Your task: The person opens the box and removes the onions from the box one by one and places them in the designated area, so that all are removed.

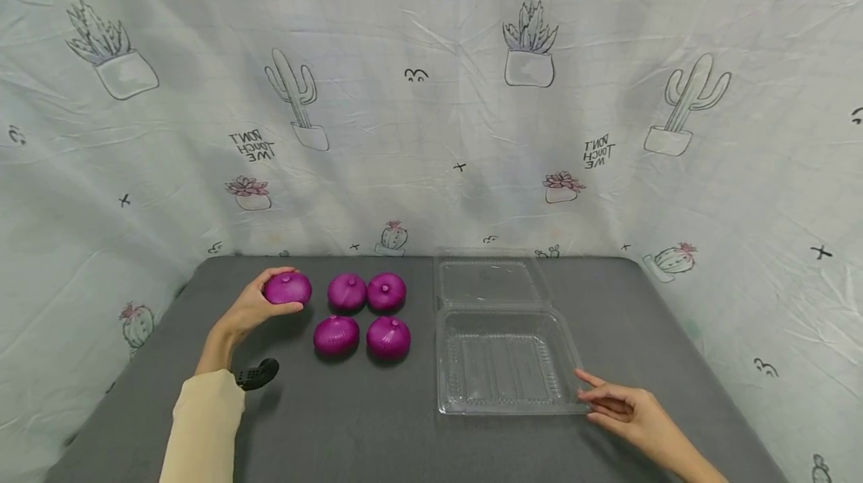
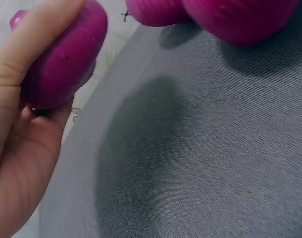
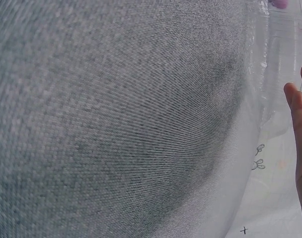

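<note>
A purple onion (image 1: 288, 288) is in my left hand (image 1: 259, 307), which grips it between thumb and fingers. In the left wrist view the held onion (image 2: 67, 57) is raised off the table, and its shadow lies on the cloth. Several more onions sit close together to its right, among them a back onion (image 1: 347, 292) and a front onion (image 1: 388, 338). A clear plastic clamshell box (image 1: 499, 408) lies with its lid (image 1: 492, 281) folded back. My right hand (image 1: 630, 415) has its loosely extended fingertips at the box's front right corner, apparently touching the rim.
A grey cloth covers the table (image 1: 377, 423). A black curved object (image 1: 259, 374) shows beside the left wrist. Behind and at both sides hangs a pale curtain (image 1: 431, 108) printed with cacti and pots.
</note>
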`<state>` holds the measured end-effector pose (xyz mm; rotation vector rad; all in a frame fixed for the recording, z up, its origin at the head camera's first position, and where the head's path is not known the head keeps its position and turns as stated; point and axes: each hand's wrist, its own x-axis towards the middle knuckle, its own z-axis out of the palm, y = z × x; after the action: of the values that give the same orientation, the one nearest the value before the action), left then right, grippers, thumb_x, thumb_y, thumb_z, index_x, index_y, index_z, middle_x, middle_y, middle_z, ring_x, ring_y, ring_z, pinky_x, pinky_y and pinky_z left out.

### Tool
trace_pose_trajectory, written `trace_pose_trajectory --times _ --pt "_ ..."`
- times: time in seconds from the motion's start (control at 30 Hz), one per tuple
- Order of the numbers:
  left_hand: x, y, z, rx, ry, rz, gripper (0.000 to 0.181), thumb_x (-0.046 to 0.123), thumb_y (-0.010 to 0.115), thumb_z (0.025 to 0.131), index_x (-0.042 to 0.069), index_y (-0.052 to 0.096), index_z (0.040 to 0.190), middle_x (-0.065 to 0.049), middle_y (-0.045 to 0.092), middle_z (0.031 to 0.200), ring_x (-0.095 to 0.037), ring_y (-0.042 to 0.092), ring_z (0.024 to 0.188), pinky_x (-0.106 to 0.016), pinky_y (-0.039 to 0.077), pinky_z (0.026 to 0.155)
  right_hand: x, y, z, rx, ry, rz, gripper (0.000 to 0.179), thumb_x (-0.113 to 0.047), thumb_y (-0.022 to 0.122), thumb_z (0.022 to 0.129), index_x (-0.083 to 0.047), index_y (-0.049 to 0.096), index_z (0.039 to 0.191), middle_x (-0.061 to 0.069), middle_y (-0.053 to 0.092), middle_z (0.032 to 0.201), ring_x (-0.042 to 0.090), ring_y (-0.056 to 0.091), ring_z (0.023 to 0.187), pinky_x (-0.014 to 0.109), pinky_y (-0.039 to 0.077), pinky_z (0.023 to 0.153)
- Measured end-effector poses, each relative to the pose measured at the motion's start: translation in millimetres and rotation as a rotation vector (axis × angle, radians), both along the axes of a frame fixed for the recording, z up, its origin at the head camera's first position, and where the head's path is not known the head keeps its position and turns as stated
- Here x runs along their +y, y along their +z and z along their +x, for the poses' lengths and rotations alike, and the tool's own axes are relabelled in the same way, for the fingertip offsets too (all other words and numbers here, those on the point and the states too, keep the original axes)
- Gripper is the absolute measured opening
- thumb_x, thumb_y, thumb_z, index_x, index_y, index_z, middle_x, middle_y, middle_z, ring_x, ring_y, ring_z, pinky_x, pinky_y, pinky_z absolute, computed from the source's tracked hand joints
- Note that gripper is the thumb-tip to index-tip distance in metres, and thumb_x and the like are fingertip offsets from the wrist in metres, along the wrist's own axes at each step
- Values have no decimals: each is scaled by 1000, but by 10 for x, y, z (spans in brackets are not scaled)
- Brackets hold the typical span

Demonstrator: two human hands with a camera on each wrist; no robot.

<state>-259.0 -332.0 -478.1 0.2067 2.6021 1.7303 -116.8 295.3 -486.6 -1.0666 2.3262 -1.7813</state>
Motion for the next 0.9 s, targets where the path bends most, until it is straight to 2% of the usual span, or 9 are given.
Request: trace_pose_trajectory --times 0.17,0.27,0.43,0.6,0.9 --pt "-87 -79 -110 -47 -69 65 73 10 78 80 6 38 141 -11 42 136 -24 49 113 -28 49 85 -3 -14 -13 14 4 -15 26 16 63 82 17 60 108 -2 52 138 8 58 114 22 50 85" --pt "-123 -113 -163 -83 -143 113 74 5 76 80 4 36 142 -2 45 132 -14 51 110 -26 49 86 -3 -16 -15 8 1 -16 26 16 63 82 17 60 108 -3 52 138 8 58 114 22 50 85" --pt "-134 -166 -246 -114 -243 171 77 0 74 80 1 32 144 7 48 129 -13 54 110 -28 49 88 -18 -17 -5 -2 -2 -16 27 16 63 82 16 61 109 -3 52 139 8 57 114 22 50 85" --pt "-120 -211 -279 -127 -240 188 75 -4 73 79 0 34 143 6 49 128 -12 54 108 -26 49 88 -31 -10 2 -2 6 -11 27 14 63 83 12 62 110 -2 51 139 9 57 115 23 50 86" --pt "-56 -366 -369 -139 -222 187 79 -2 75 78 -3 32 144 -4 45 133 -11 53 109 -26 48 89 -11 -1 -15 -13 30 -39 25 17 61 83 18 59 108 -1 51 140 13 58 114 24 50 85"
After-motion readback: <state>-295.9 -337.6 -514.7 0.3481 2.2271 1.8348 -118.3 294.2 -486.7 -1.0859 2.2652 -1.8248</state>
